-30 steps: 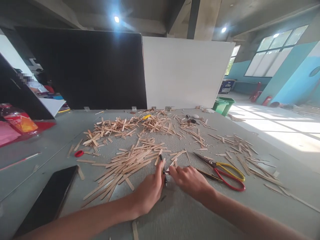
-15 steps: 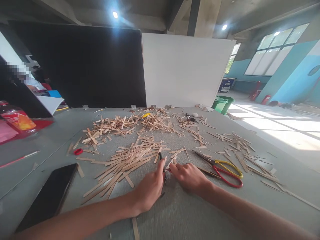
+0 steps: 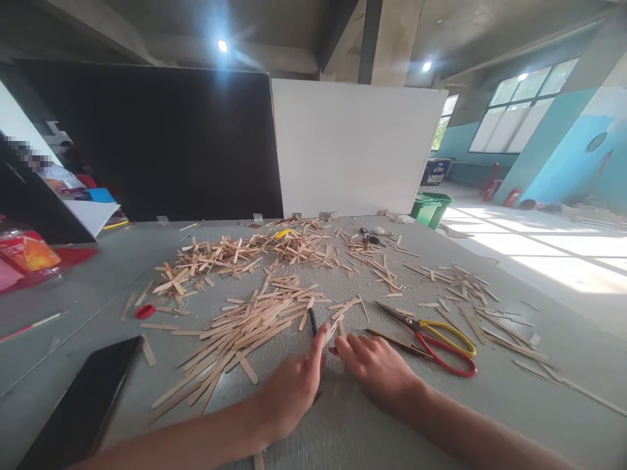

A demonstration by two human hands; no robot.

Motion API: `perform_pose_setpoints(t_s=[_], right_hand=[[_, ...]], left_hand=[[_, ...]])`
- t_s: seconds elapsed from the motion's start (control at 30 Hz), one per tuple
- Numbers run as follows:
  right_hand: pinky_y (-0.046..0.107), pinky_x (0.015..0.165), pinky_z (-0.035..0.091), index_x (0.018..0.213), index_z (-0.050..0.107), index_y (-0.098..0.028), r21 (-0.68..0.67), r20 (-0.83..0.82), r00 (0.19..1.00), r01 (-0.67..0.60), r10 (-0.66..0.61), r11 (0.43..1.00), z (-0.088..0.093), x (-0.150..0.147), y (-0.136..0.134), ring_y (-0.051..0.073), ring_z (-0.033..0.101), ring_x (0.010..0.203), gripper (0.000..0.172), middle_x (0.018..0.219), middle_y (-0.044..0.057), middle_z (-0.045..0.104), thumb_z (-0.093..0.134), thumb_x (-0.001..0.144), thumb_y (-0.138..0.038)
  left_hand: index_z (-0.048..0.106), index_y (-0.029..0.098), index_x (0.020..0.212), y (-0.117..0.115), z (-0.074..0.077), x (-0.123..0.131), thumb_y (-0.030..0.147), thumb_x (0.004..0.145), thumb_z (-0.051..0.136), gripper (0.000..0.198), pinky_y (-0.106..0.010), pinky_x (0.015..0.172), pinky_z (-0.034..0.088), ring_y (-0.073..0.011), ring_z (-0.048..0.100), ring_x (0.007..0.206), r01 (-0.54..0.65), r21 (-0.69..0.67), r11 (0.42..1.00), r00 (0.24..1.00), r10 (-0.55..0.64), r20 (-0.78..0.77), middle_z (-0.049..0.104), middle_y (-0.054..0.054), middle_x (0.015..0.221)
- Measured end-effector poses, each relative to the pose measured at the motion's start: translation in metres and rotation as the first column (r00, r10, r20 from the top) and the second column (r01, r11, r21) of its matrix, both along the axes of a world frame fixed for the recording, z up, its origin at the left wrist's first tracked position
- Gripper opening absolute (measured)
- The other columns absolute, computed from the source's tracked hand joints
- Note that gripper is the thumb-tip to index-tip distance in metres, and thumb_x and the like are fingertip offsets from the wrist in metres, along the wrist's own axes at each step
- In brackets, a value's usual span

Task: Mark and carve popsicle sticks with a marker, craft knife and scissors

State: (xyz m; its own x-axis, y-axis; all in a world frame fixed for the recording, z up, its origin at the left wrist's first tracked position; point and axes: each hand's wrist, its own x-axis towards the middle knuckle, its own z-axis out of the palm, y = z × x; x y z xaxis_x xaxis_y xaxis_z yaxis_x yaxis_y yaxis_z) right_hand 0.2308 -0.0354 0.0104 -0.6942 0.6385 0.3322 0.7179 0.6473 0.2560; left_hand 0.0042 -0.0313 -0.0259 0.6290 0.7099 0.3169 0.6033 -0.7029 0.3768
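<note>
My left hand (image 3: 294,386) is closed around a slim black tool (image 3: 312,321), whose dark end sticks out past the fingers; its kind is not clear. Close by on the right, my right hand (image 3: 376,360) has its fingers curled together at a small piece of craft stick (image 3: 334,326) between the two thumbs. The grip on that piece is partly hidden. Beyond my left hand lies a fanned pile of wooden craft sticks (image 3: 249,320). Scissors (image 3: 421,326) with one yellow and one red handle lie right of my right hand, over a thin brown stick-like thing (image 3: 399,342).
A black phone (image 3: 83,401) lies at the left, with a red ring (image 3: 144,311) beyond it. More craft sticks (image 3: 215,258) and splinters are strewn farther back, near keys (image 3: 369,236). A black panel (image 3: 161,143) and a white panel (image 3: 357,143) stand behind. A bottle (image 3: 29,254) is far left.
The view has tilted up and shifted slightly right. My hands stay close together, my right hand's fingertips now a little farther from my left thumb.
</note>
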Motion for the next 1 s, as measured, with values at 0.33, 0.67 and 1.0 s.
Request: perform_pose_setpoints(t_s=[0.33, 0.67, 1.0], right_hand=[[0.033, 0.051, 0.032, 0.104, 0.054, -0.015, -0.050, -0.040, 0.999, 0.022, -0.024, 0.998, -0.003, 0.001, -0.001, 0.019, 0.065, 0.062, 0.015, 0.079, 0.001, 0.066, 0.054, 0.096, -0.002], [0.033, 0.054, 0.017, 0.114, 0.054, -0.019, -0.258, -0.059, 0.991, 0.101, -0.119, 0.961, 0.018, 0.002, -0.004, 0.016, 0.061, 0.056, 0.029, 0.076, -0.002, 0.068, 0.052, 0.094, 0.002], [0.032, 0.055, 0.020, 0.090, 0.058, -0.018, -0.446, -0.117, 0.982, 0.078, -0.145, 0.892, 0.047, 0.002, -0.010, 0.013, 0.055, 0.058, 0.026, 0.079, 0.001, 0.069, 0.050, 0.091, 0.007]], left_hand=[[0.019, 0.016, 0.166, 0.000, 0.026, 0.006, 0.026, 0.107, 0.033, 0.061, -0.026, 0.062, 0.045, -0.0172, 0.059, 0.062, 0.018, -0.262, 0.965, 0.985, 0.028, 0.170, 0.068, -0.004, 0.080], [0.042, 0.018, 0.153, 0.007, 0.036, 0.008, 0.031, 0.107, 0.042, 0.048, -0.024, 0.060, 0.034, -0.0135, 0.042, 0.059, 0.108, -0.445, 0.889, 0.930, 0.068, 0.362, 0.051, 0.006, 0.069], [0.054, 0.019, 0.129, 0.005, 0.049, 0.007, 0.038, 0.109, 0.041, 0.031, -0.024, 0.055, 0.027, -0.0119, 0.040, 0.055, 0.157, -0.497, 0.854, 0.943, 0.020, 0.333, 0.052, 0.006, 0.067]])
